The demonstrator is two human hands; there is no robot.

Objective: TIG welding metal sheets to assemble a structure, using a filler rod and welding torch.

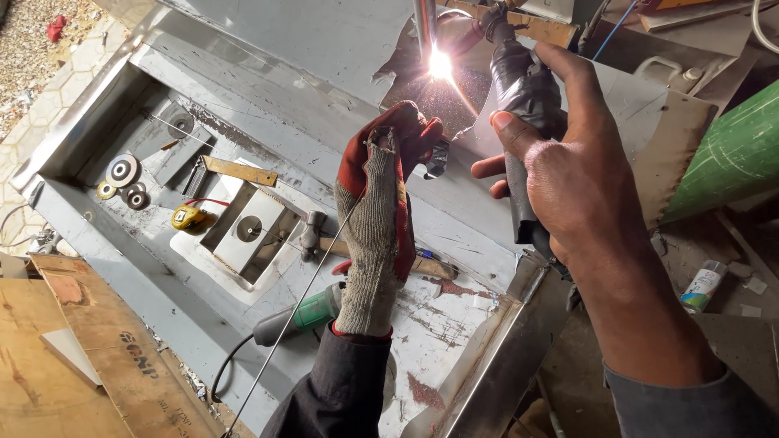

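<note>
My left hand (381, 203), in a grey-and-red knit glove, is pinched shut on a thin steel filler rod (284, 332) running back toward the near edge of the grey sheet-metal bench (243, 113). My bare right hand (568, 174) is wrapped tight around the black taped welding torch (523, 97), with the bright arc (440, 65) at the far edge. A green angle grinder (312, 312) lies under my left wrist.
</note>
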